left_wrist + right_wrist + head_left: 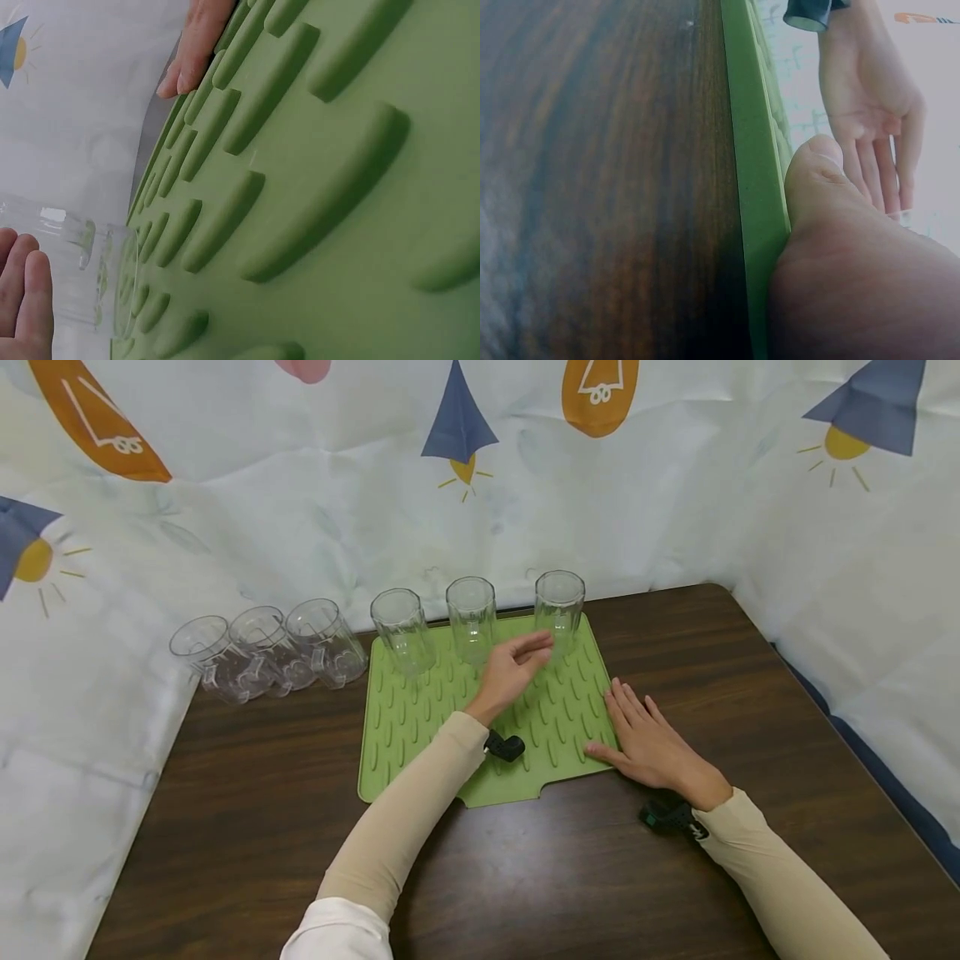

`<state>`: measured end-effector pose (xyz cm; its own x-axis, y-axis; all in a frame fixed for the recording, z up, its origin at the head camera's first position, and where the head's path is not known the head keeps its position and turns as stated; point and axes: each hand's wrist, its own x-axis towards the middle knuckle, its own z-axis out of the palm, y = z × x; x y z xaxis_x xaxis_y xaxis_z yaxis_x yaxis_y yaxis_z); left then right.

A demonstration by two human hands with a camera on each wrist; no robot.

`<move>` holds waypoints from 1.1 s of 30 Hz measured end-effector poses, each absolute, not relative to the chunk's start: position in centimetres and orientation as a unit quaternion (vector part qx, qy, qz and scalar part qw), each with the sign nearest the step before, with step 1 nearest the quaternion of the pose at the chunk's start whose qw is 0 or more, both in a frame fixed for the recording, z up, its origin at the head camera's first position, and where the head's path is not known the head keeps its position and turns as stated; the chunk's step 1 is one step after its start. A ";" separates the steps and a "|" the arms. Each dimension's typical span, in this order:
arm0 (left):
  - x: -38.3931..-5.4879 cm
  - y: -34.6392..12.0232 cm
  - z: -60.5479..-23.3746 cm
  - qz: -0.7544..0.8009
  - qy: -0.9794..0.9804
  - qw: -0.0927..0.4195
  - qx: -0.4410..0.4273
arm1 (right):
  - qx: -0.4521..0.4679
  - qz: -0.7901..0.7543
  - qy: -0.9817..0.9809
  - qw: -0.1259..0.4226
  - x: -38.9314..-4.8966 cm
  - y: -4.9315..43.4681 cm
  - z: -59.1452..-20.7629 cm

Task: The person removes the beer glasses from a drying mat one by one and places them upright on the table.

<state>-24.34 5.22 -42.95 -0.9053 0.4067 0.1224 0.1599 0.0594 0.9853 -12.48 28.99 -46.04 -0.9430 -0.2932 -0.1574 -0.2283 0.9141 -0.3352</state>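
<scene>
My left hand [510, 675] hovers over the green ridged mat [487, 789], fingers extended toward the rightmost glass mug [560, 597]. In the left wrist view its fingertips [34, 300] overlap that clear mug [82, 262], with no grip around it. Two more glass mugs, a middle one [471, 618] and a left one [405, 635], stand along the mat's back edge. My right hand [648, 743] lies flat and spread at the mat's right edge, its thumb over the green border and its palm toward the table. The right wrist view shows the thumb [817, 180] alongside the mat's edge.
Left of the mat, three more glass mugs [262, 652] stand close together in a row on the dark wooden table [247, 827]. A white patterned cloth [300, 510] hangs right behind the table and along both sides.
</scene>
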 end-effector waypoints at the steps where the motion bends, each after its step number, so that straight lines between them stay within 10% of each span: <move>1: -24.4 5.3 -43.0 0.657 0.722 0.094 0.197 | -0.134 -0.158 0.973 0.103 -12.5 29.0 -46.1; 33: -24.5 7.9 -43.4 0.660 0.734 0.048 0.150 | -0.136 -0.153 0.975 0.091 -12.2 28.9 -46.0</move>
<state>-24.51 7.94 -43.37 -0.9506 0.2835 0.1265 0.1557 0.0832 0.9843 -12.22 28.91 -46.00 -0.9466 -0.2924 -0.1355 -0.2369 0.9164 -0.3225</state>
